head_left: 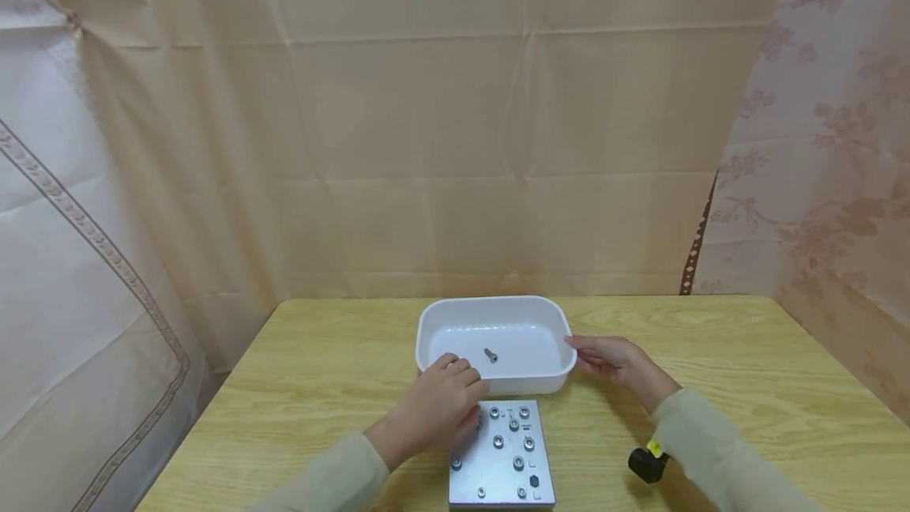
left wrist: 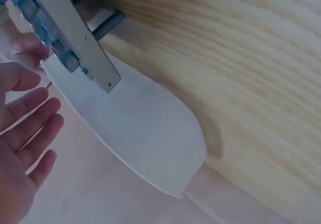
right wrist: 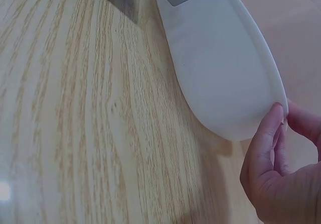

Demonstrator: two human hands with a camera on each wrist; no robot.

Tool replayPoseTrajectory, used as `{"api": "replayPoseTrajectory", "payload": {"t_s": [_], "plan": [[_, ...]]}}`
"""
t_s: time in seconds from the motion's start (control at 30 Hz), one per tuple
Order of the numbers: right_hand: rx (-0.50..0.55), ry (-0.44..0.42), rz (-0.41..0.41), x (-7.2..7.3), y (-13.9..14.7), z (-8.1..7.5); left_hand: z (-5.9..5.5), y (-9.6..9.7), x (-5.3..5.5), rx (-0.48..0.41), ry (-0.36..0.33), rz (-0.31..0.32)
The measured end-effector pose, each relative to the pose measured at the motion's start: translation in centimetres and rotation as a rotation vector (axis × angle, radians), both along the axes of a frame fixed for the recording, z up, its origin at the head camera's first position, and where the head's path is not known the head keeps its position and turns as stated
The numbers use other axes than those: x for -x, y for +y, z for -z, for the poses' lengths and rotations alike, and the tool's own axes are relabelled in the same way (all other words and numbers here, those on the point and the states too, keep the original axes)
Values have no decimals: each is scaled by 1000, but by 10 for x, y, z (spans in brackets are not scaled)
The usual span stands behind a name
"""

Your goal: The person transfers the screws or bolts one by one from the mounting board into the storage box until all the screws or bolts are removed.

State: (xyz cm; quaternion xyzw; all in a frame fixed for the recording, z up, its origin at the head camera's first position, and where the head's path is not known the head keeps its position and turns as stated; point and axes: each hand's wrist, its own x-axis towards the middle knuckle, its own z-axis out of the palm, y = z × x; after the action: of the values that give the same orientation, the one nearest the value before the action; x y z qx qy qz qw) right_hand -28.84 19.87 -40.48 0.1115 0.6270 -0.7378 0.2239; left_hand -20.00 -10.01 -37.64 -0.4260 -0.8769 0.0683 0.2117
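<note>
My left hand (head_left: 437, 401), its fingers loosely bent with nothing between them, hovers at the front left rim of a white tray (head_left: 515, 387). A short socket-head screw (head_left: 490, 355) shows against the tray's inside, just right of those fingers. In the left wrist view, a small dark sliver of it (left wrist: 49, 85) appears past the rim near the fingertips (left wrist: 54, 105). My right hand (head_left: 613, 358) pinches the tray's right rim between thumb and fingers, also plain in the right wrist view. Below the left hand, a metal plate (head_left: 498, 466) carries several socket-head screws.
The plate stands raised, with bolt shanks (left wrist: 108, 25) poking out beneath it, close in front of the tray. A black piece with a yellow tab (head_left: 647, 464) is beside the right sleeve. Beige curtains (head_left: 455, 141) hang behind the wooden table (head_left: 320, 385).
</note>
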Motion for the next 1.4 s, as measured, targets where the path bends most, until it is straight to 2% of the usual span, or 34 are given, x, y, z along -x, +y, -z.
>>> {"api": "replayPoseTrajectory", "payload": {"t_s": [0.27,0.53,0.87,1.2,1.4], "plan": [[-3,2,-16,-2,0,-1,6,-2,-5,18,56,26],[-24,18,-7,-1,0,-1,8,-4,-6,28,35,33],[-42,11,-14,-1,1,-1,10,-5,-8,7,10,78],[-7,-3,-15,-3,1,-1,11,-5,-9,38,-47,110],[-8,7,-25,-2,1,-1,12,-4,-8,61,-32,110]]}}
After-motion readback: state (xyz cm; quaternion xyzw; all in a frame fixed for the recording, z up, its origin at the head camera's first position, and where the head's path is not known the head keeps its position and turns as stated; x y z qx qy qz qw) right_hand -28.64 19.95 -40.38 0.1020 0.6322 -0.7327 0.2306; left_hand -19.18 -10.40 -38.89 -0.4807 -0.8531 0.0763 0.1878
